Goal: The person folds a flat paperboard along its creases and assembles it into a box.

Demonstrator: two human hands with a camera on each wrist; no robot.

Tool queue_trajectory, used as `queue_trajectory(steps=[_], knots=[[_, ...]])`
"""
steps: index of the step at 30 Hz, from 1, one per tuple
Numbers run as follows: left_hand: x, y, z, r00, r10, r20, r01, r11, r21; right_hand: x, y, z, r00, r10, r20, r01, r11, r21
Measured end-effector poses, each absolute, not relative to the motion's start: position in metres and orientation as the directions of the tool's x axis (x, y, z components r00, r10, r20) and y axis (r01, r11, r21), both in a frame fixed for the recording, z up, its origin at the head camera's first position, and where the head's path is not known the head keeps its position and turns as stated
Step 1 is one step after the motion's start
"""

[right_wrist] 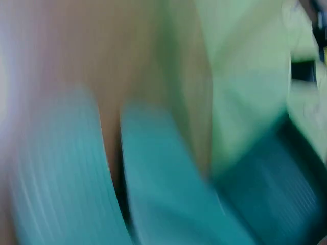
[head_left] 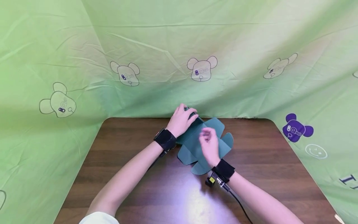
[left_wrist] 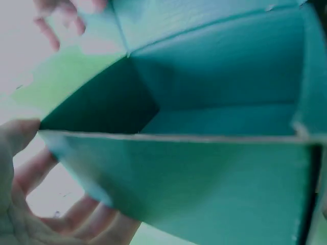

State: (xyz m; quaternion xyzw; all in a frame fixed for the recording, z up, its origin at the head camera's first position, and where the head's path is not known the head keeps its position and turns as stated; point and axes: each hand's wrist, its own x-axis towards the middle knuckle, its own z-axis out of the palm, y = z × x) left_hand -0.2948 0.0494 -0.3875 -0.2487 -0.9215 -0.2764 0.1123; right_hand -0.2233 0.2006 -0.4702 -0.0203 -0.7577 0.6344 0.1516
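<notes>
Teal card, a flat-folding box (head_left: 205, 141) with rounded flaps: light, creasable. Your left hand (head_left: 181, 119) grips its wall; right hand (head_left: 209, 144) hovers spread.

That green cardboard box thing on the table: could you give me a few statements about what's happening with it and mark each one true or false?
1. The teal box lies on a brown wooden table. True.
2. The left hand grips the box's far end. True.
3. The right hand rests flat on the bare table, away from the box. False: it is raised over the box's open flaps.
4. The box flaps are taped shut. False: they are spread open.
</notes>
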Motion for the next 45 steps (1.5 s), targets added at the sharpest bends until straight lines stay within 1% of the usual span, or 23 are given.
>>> queue_trajectory(steps=[2, 3, 4, 6, 8, 10, 11, 13, 15, 17, 18, 20, 22, 24, 27, 29, 31, 34, 40, 42, 45], knots=[[-0.291, 0.048, -0.383, -0.843, 0.369, 0.392, 0.529, 0.707, 0.470, -0.213, 0.188, -0.473, -0.989, 0.135, 0.056, -0.048, 0.055, -0.997], [-0.290, 0.048, -0.382, -0.838, 0.357, 0.413, 0.533, 0.699, 0.476, -0.210, 0.183, -0.474, -0.996, 0.087, -0.027, 0.028, 0.006, -1.000], [-0.288, 0.048, -0.381, -0.831, 0.346, 0.435, 0.540, 0.690, 0.482, -0.207, 0.179, -0.476, -0.993, 0.046, -0.113, 0.112, -0.033, -0.993], [-0.285, 0.048, -0.380, -0.821, 0.327, 0.469, 0.551, 0.671, 0.496, -0.206, 0.174, -0.481, -0.965, -0.008, -0.263, 0.263, -0.082, -0.961], [-0.281, 0.048, -0.382, -0.812, 0.306, 0.497, 0.557, 0.660, 0.503, -0.207, 0.173, -0.486, -0.932, -0.051, -0.359, 0.363, -0.145, -0.921], [-0.278, 0.047, -0.386, -0.802, 0.284, 0.526, 0.563, 0.653, 0.506, -0.210, 0.174, -0.489, -0.906, -0.077, -0.416, 0.422, -0.235, -0.876], [-0.275, 0.046, -0.389, -0.798, 0.272, 0.538, 0.565, 0.650, 0.508, -0.212, 0.175, -0.489, -0.900, -0.079, -0.428, 0.432, -0.285, -0.856], [-0.271, 0.043, -0.393, -0.791, 0.249, 0.558, 0.564, 0.651, 0.508, -0.216, 0.176, -0.488, -0.905, -0.055, -0.422, 0.412, -0.361, -0.836], [-0.268, 0.039, -0.398, -0.793, 0.218, 0.569, 0.550, 0.656, 0.516, -0.220, 0.179, -0.483, -0.912, 0.008, -0.409, 0.375, -0.383, -0.844], [-0.264, 0.033, -0.404, -0.802, 0.182, 0.569, 0.527, 0.664, 0.530, -0.225, 0.185, -0.478, -0.921, 0.087, -0.379, 0.328, -0.351, -0.877], [-0.263, 0.029, -0.408, -0.811, 0.166, 0.561, 0.512, 0.665, 0.544, -0.228, 0.189, -0.476, -0.927, 0.120, -0.355, 0.304, -0.313, -0.900], [-0.258, 0.022, -0.417, -0.834, 0.141, 0.534, 0.482, 0.657, 0.580, -0.233, 0.197, -0.470, -0.937, 0.165, -0.308, 0.273, -0.206, -0.940], [-0.252, 0.015, -0.426, -0.868, 0.124, 0.481, 0.439, 0.645, 0.626, -0.238, 0.206, -0.465, -0.952, 0.174, -0.252, 0.243, -0.073, -0.967], [-0.246, 0.009, -0.433, -0.909, 0.113, 0.400, 0.378, 0.628, 0.680, -0.242, 0.215, -0.462, -0.968, 0.149, -0.200, 0.214, 0.083, -0.973], [-0.241, 0.001, -0.443, -0.952, 0.117, 0.282, 0.292, 0.623, 0.726, -0.245, 0.226, -0.459, -0.985, 0.085, -0.153, 0.171, 0.293, -0.941], [-0.240, -0.005, -0.451, -0.966, 0.136, 0.222, 0.257, 0.622, 0.739, -0.246, 0.231, -0.459, -0.990, 0.043, -0.134, 0.140, 0.390, -0.910], [-0.240, -0.011, -0.459, -0.973, 0.161, 0.168, 0.232, 0.612, 0.756, -0.245, 0.233, -0.460, -0.992, 0.004, -0.127, 0.115, 0.453, -0.884], [-0.240, -0.019, -0.472, -0.977, 0.190, 0.098, 0.192, 0.573, 0.797, -0.243, 0.235, -0.464, -0.990, -0.045, -0.136, 0.098, 0.478, -0.873], [-0.241, -0.028, -0.496, -0.973, 0.232, -0.002, 0.099, 0.423, 0.900, -0.238, 0.238, -0.477, -0.979, -0.098, -0.180, 0.125, 0.411, -0.903], [-0.241, -0.029, -0.501, -0.971, 0.237, -0.026, 0.062, 0.356, 0.932, -0.237, 0.239, -0.481, -0.978, -0.098, -0.185, 0.133, 0.391, -0.911], [-0.242, -0.030, -0.506, -0.969, 0.243, -0.039, 0.027, 0.262, 0.965, -0.235, 0.241, -0.486, -0.979, -0.053, -0.197, 0.167, 0.343, -0.924]])
